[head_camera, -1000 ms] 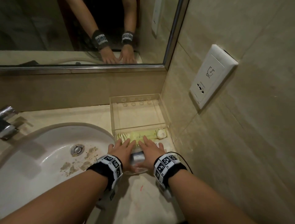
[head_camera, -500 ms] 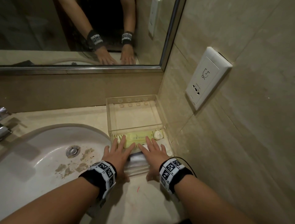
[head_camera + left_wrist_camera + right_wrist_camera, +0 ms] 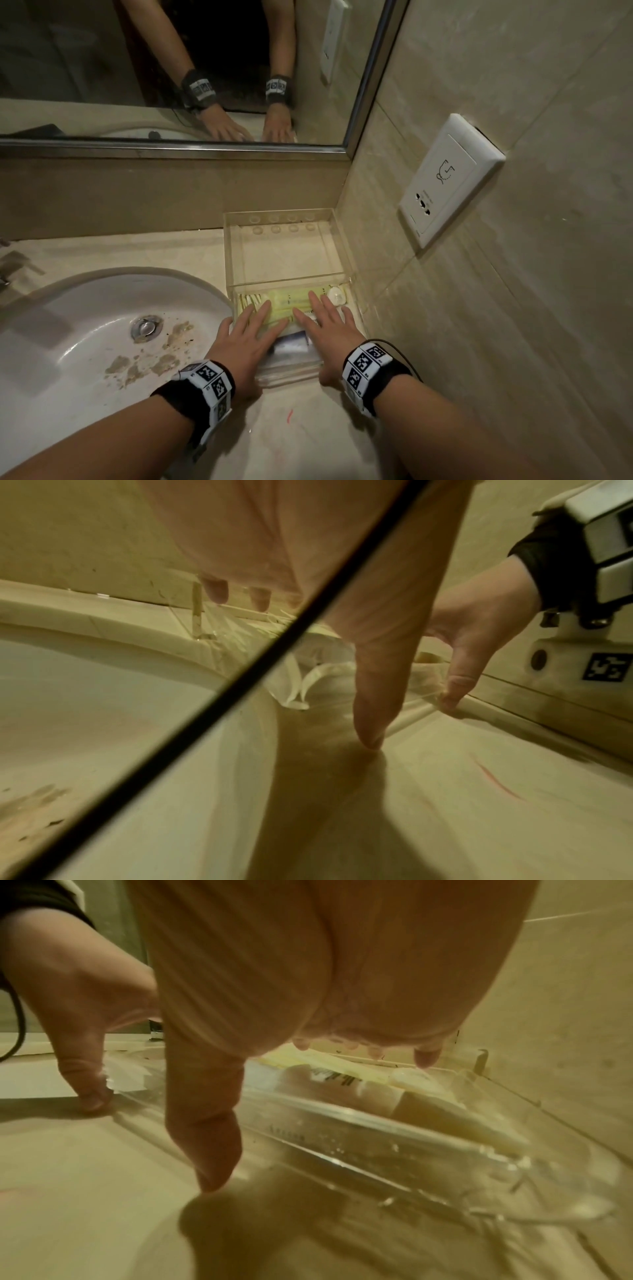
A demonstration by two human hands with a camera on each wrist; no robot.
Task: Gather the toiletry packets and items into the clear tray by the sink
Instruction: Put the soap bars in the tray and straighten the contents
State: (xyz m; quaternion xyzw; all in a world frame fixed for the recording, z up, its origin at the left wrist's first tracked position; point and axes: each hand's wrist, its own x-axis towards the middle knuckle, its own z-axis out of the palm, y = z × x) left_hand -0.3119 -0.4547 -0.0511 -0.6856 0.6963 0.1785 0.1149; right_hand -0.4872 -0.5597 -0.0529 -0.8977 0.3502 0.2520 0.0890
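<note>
While flat on the packets [image 3: 286, 305] inside the clear tray [image 3: 337, 246], left grip [image 3: 245, 342] and right grip [image 3: 327, 329] outspread, grasping nothing, thumbs outside its near wall
</note>
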